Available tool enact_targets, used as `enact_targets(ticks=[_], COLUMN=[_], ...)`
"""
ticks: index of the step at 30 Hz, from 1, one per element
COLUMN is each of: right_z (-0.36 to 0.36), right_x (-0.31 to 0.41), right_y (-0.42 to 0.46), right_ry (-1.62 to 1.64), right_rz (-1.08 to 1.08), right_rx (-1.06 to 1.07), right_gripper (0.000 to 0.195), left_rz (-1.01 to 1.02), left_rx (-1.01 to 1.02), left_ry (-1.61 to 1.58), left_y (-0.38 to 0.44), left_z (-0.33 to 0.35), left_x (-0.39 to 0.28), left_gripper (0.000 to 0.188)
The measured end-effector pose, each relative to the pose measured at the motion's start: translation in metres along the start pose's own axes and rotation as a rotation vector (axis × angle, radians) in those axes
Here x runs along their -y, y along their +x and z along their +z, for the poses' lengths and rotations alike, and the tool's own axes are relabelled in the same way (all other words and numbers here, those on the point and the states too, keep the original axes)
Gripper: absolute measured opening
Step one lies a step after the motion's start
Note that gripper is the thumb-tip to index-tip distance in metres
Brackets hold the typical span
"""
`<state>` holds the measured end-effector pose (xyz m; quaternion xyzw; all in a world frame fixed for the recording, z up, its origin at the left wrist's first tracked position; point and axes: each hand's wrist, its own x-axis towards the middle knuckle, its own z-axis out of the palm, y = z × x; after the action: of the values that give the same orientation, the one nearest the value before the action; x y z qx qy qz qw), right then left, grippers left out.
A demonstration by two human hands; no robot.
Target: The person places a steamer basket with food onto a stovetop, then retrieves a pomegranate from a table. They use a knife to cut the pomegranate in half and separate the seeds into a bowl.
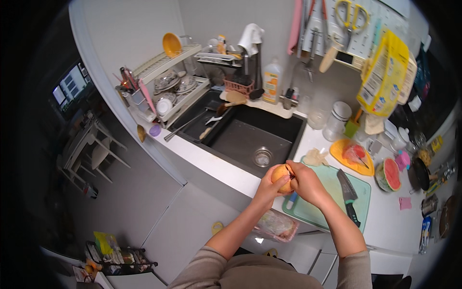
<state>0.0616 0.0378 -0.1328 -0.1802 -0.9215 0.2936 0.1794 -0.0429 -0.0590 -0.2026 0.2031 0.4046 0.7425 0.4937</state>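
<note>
Both hands hold a round orange-yellow fruit, apparently a pomegranate (280, 175), just off the counter's front edge by the sink corner. A dark red split runs down its right side. My left hand (269, 186) cups it from the left, thumb across the front. My right hand (306, 182) grips the split side, its fingertips partly hidden. Below and to the right lies a pale green cutting board (325, 202). On it rests a kitchen knife (348, 195) with a dark blade and a black-and-green handle. A blue-and-white handle (291, 200) shows beneath my right hand.
A black sink (249, 133) lies ahead, left of the board. Behind the board are a crumpled beige cloth or glove (316, 157) and a yellow plate (337, 146) with red fruit. A cut watermelon (390, 175) stands to the right. Glass jars (337, 121) line the wall.
</note>
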Motion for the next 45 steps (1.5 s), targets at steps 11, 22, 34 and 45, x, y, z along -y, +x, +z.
enact_targets(ticks=[11, 22, 34, 45], right_z=[0.110, 0.093, 0.116, 0.133], right_x=[0.138, 0.158, 0.160, 0.174], right_y=[0.237, 0.331, 0.358, 0.405], right_ry=[0.200, 0.802, 0.930, 1.199], right_rz=[-0.286, 0.321, 0.463, 0.368], right_rx=[0.217, 0.113, -0.110, -0.198], right_gripper=[0.048, 0.046, 0.044, 0.041], left_rz=[0.272, 0.640, 0.318, 1.177], left_rx=[-0.144, -0.131, -0.719, -0.679], left_ry=[0.092, 0.484, 1.623, 1.369], left_y=[0.027, 0.187, 0.368, 0.384], left_z=[-0.192, -0.266, -0.255, -0.267], left_x=[-0.195, -0.429, -0.544, -0.572], left_gripper=[0.051, 0.030, 0.038, 0.043])
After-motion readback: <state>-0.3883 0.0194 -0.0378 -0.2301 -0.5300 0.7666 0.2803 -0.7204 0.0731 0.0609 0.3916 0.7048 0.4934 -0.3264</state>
